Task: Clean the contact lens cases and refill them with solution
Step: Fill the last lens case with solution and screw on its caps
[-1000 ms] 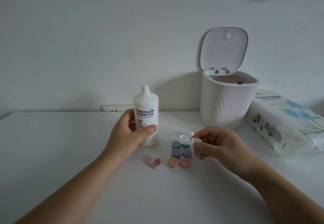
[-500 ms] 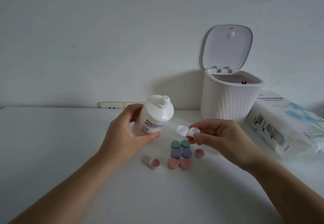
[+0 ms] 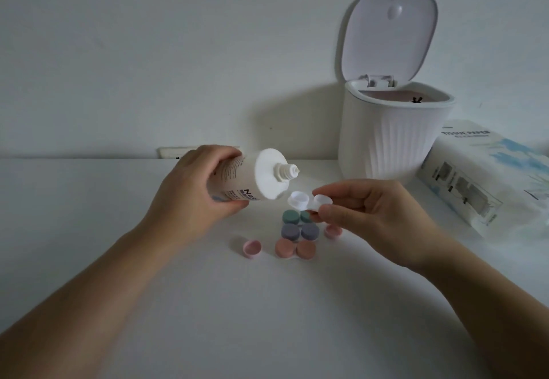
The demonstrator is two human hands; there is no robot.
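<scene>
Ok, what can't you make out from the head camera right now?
- White lens case: right well hidden by the right hand.
- Solution bottle: label blocked by the left hand.
- Bin contents: behind its rim.
- Tissue pack: cut off at the right edge.

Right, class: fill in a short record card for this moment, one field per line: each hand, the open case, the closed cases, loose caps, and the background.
left hand: holds solution bottle tipped, nozzle toward the white case
right hand: pinches white lens case, both wells uncapped
closed cases on table: green case, purple case, salmon case
loose caps: pink cap; second pink cap
background: bin, lid up; tissue pack
</scene>
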